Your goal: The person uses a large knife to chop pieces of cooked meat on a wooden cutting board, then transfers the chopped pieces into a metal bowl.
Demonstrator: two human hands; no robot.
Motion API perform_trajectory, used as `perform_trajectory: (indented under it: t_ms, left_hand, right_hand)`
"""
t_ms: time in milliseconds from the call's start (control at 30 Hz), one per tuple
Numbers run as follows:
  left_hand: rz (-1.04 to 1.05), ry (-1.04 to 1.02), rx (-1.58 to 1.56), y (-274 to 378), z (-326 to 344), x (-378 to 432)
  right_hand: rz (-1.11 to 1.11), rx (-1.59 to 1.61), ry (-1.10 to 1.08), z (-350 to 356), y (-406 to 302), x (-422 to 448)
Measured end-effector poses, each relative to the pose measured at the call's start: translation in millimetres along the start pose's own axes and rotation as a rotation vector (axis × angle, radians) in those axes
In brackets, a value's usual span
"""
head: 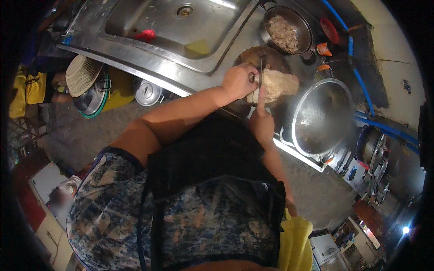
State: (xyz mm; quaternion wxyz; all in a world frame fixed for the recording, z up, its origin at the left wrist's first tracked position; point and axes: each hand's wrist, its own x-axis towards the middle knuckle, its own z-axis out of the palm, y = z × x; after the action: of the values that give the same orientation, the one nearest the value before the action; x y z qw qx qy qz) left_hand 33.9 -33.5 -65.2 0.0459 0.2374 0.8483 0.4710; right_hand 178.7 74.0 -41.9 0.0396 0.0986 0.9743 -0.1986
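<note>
A pale slab of what looks like meat (279, 84) lies on a round wooden chopping board (247, 57). My right hand (262, 123) grips a kitchen knife (261, 73), its index finger stretched along the blade, which stands across the slab near its left end. My left hand (240, 81) holds that left end with curled fingers, close beside the blade. Beyond the board is a metal pot (307, 28) with pale chopped pieces (283, 33) in it. A large metal colander (322, 117) stands to the right of the board.
A stainless steel sink (162, 30) at upper left holds a red item (145, 35) and a yellow-green one (197, 49). Right of the pot are a red dish (329, 31) and an orange packet (324, 49). A basket (82, 75) and a lidded pot (148, 92) sit below the counter's edge.
</note>
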Motion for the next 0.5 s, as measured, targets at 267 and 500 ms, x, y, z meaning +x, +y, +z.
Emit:
perform_trajectory:
  t_ms: [267,500]
  left_hand:
    - [-0.055,0.022,0.022,4,3,-1]
    - [-0.048,-0.016,0.035,5,0,1]
  right_hand:
    - [-0.047,-0.065,0.107,2,-1,7]
    - [0.061,-0.018,-0.007,-2,10,-38]
